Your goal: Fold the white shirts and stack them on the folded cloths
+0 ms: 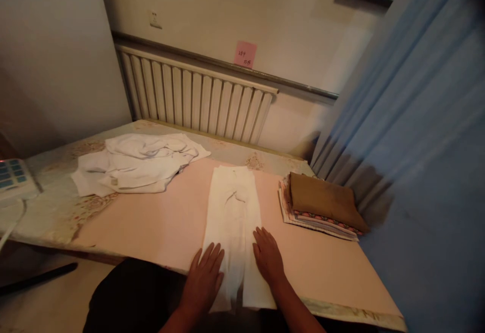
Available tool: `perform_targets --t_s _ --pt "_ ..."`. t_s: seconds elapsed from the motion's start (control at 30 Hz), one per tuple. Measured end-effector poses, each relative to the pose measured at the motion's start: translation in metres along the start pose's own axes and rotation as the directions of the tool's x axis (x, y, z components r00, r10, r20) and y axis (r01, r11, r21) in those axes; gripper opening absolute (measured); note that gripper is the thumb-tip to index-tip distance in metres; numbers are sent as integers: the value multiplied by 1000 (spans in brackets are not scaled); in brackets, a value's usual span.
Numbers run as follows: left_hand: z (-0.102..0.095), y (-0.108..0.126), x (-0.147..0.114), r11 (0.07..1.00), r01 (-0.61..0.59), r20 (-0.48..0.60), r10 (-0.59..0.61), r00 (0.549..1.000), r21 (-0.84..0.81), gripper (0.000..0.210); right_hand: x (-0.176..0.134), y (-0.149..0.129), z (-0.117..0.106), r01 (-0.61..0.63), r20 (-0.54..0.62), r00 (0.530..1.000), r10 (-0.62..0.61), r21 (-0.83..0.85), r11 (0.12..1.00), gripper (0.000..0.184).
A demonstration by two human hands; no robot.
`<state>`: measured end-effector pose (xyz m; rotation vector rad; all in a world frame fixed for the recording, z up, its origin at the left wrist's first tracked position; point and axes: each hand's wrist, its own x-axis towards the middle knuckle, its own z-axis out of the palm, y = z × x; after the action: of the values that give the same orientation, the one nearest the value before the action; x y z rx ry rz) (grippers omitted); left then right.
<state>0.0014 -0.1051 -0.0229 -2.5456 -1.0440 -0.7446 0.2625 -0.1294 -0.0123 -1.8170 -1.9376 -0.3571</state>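
A white garment (233,211), folded into a long narrow strip, lies on the pink sheet (159,222) covering the table, running away from me. My left hand (206,275) rests flat on its near left part, fingers spread. On its near right part my right hand (268,258) presses flat, fingers together. Neither hand grips anything. The garment's near end hangs over the table's front edge.
A crumpled pile of white clothes (138,163) lies at the back left. A stack of folded cloths (322,204) with a brown one on top sits to the right. A blue curtain (417,146) hangs at right, a radiator (197,95) behind, a keypad device (13,176) at far left.
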Motion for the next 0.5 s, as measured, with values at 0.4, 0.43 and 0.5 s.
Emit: perform_targets --t_s 0.4,0.43,0.5 --pt "0 -1 0 1000 -2 -14 2 1000 -21 49 1 -1 -1 -21 -2 1000 21 50 999 39" --pt "0 -1 0 1000 -1 -13 0 1000 -20 49 0 0 0 -28 -2 1000 28 66 997 39" --pt "1 -1 -1 1000 4 -11 -4 1000 -25 50 -1 2 2 -59 -16 998 61 125 990 40"
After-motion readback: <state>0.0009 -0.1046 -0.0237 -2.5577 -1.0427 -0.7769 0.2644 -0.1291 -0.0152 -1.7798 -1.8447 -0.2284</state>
